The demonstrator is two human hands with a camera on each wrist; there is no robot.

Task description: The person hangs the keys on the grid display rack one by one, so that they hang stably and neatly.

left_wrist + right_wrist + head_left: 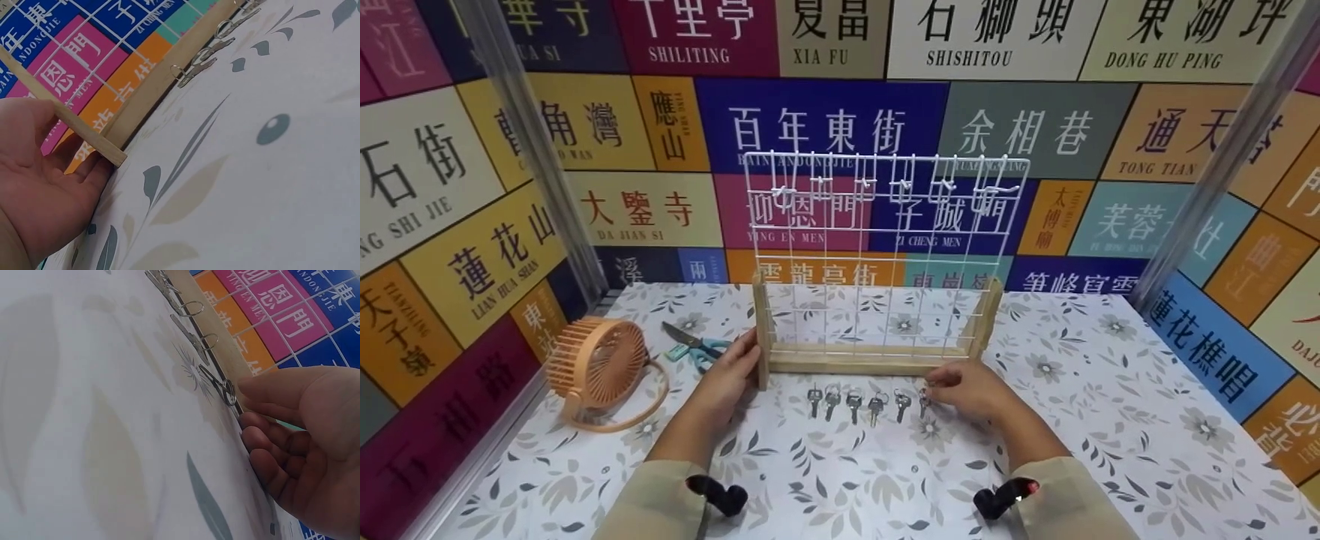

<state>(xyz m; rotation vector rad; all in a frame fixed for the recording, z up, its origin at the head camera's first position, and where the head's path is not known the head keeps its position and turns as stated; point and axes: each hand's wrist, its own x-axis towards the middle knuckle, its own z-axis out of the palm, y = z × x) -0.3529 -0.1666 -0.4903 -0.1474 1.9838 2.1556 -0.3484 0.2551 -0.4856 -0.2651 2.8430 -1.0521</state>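
- Touching the wooden stand, the left hand bends its fingers at one post; whether they grip, I cannot tell.
- Right hand curls beside the rightmost key; whether it pinches the ring is unclear.
- Five other keys lie in a row, before the stand.
- White wire grid rises above.
- Farther left: shears, orange fan.

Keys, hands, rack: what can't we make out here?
- Keys: teeth too small, head view.
- Left hand: some fingertips hidden behind the wooden post, left wrist view.
- Right hand: contact with the nearest key ring unclear, edges too close, right wrist view.
- Rack: top cut off by the picture edge, left wrist view.
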